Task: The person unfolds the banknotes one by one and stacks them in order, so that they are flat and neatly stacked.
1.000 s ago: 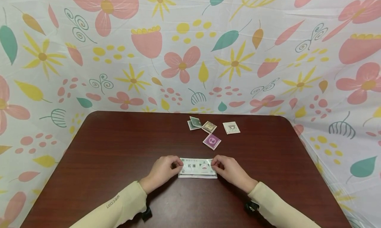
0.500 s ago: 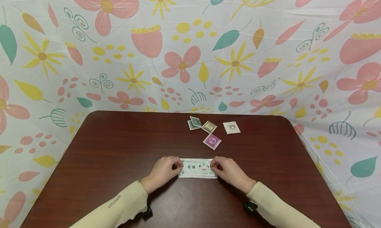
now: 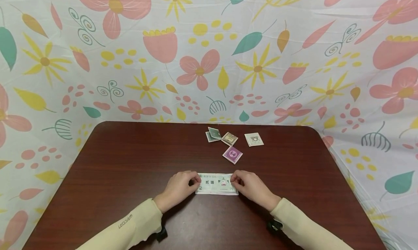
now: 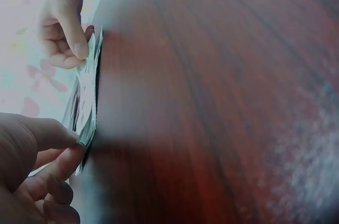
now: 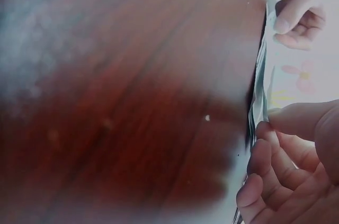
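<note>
A pale green play banknote (image 3: 215, 183) printed with a 2 and a small cartoon face lies over other paper notes (image 3: 218, 194), whose near edge shows below it. My left hand (image 3: 177, 188) pinches its left end between thumb and forefinger; my right hand (image 3: 254, 188) pinches the right end the same way. Seen edge-on in the left wrist view, the top banknote (image 4: 85, 102) bows slightly and stands a little apart from the layers under it. In the right wrist view, thumb and forefinger of the right hand (image 5: 296, 150) grip the banknote's edge (image 5: 266, 86).
Beyond the hands lie several folded notes: a purple one (image 3: 232, 155), a brown one (image 3: 230, 139), a half-open dark green one (image 3: 214, 134) and a whitish one (image 3: 254, 139). The dark wooden table (image 3: 130, 152) ends at a flowered cloth (image 3: 199, 32).
The near edge of the top banknote has come down closer to the notes beneath. Both hands keep their pinch and have shifted barely at all; the folded notes lie as before.
</note>
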The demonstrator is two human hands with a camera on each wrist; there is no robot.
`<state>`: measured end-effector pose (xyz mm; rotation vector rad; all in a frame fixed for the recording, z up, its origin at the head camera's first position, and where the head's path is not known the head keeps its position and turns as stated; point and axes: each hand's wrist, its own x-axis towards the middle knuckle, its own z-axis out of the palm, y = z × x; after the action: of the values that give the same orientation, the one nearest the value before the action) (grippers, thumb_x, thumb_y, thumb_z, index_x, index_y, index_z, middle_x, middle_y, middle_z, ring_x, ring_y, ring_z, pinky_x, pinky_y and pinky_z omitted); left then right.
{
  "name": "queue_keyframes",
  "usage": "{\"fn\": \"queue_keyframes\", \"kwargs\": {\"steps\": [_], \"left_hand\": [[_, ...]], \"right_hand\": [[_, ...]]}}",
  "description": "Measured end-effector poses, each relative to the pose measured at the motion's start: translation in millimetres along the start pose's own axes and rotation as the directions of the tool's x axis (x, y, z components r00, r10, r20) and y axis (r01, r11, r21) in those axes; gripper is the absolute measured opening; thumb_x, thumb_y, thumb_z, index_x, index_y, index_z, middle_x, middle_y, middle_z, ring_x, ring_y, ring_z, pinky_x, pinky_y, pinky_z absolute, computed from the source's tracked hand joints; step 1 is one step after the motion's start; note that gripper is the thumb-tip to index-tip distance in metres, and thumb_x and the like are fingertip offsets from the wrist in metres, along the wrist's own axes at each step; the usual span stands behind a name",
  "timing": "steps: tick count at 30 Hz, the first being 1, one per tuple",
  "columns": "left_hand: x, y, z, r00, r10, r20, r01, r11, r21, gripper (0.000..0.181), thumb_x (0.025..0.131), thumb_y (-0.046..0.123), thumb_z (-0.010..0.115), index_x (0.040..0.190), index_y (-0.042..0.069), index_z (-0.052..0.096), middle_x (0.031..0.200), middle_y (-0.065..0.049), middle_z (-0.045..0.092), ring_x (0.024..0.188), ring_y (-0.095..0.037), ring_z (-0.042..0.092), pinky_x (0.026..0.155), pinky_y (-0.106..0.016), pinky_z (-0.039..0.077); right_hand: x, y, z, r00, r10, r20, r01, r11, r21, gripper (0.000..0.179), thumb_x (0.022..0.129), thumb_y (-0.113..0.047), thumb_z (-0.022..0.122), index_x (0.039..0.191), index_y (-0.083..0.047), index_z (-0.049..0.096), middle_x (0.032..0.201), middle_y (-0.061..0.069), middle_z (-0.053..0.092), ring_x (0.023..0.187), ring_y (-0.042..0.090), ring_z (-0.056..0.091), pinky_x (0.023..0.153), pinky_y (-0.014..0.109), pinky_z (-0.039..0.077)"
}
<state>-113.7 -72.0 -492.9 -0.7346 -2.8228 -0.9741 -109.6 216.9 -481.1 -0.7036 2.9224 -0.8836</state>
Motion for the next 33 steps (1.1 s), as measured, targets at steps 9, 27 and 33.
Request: {"fn": "queue_keyframes", "kwargs": {"steps": [9,27,33], "left_hand": [[1.5,-1.8,0.9,0.999,-0.025,0.029,0.023,0.998,0.058,0.012,0.087,0.011,0.078,0.09,0.022,0.073,0.082,0.012,0.062,0.072,-0.006,0.059,0.062,-0.028,0.047],[1.9,-2.5,2.5,0.997,-0.067,0.041,0.066,0.997,0.039,0.028,0.089,0.019,0.081,0.115,0.015,0.074,0.106,-0.002,0.065,0.08,-0.018,0.064,0.065,-0.038,0.052],[3.4,-4.3,3.2,0.997,-0.075,0.025,0.074,0.997,0.028,0.033,0.09,0.02,0.08,0.122,0.014,0.073,0.105,-0.001,0.066,0.079,-0.018,0.065,0.065,-0.037,0.051]], "right_hand": [[3.9,0,-1,0.998,0.029,0.049,-0.03,1.0,0.007,0.01,0.091,-0.003,0.075,0.093,-0.012,0.07,0.08,-0.009,0.058,0.071,0.003,0.051,0.064,0.023,0.045],[7.3,5,-8,1.0,-0.006,0.007,0.006,1.0,-0.002,0.01,0.09,-0.004,0.076,0.093,-0.012,0.071,0.081,-0.009,0.06,0.073,0.005,0.055,0.066,0.025,0.048],[26.5,30,-30,0.995,0.071,-0.074,-0.071,0.997,0.004,0.004,0.093,-0.01,0.075,0.096,-0.011,0.073,0.084,-0.005,0.065,0.078,0.01,0.058,0.074,0.034,0.051]]}}
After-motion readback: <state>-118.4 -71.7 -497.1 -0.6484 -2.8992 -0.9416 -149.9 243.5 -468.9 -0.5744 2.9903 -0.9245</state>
